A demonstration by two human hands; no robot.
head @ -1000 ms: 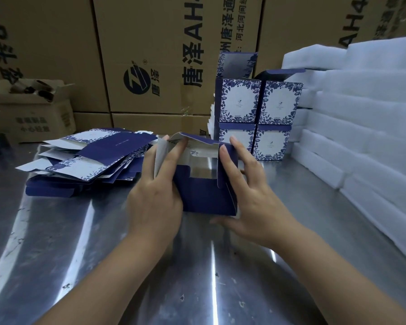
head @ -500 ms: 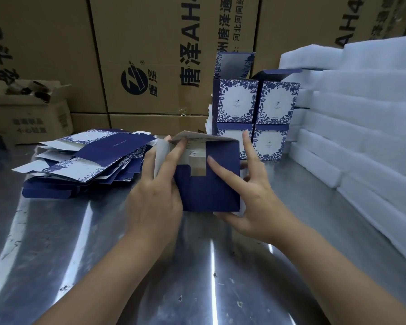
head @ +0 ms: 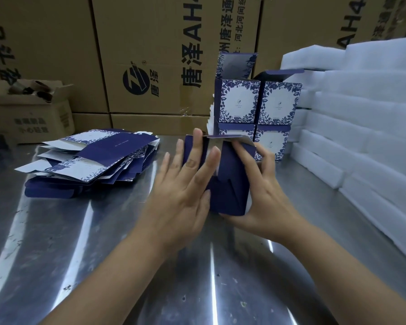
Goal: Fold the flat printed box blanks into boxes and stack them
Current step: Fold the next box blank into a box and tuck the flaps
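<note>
Folding a blue box at frame centre on the table: pressing its near face with the straight, spread fingers of the left hand, clamping its right side in the curled right hand, with blanks heaped centre-left and finished boxes stacked behind.

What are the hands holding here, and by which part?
The half-folded navy box: the right hand grips its right side, fingers curled over its top edge; the left hand presses straight fingers against its near face.
</note>
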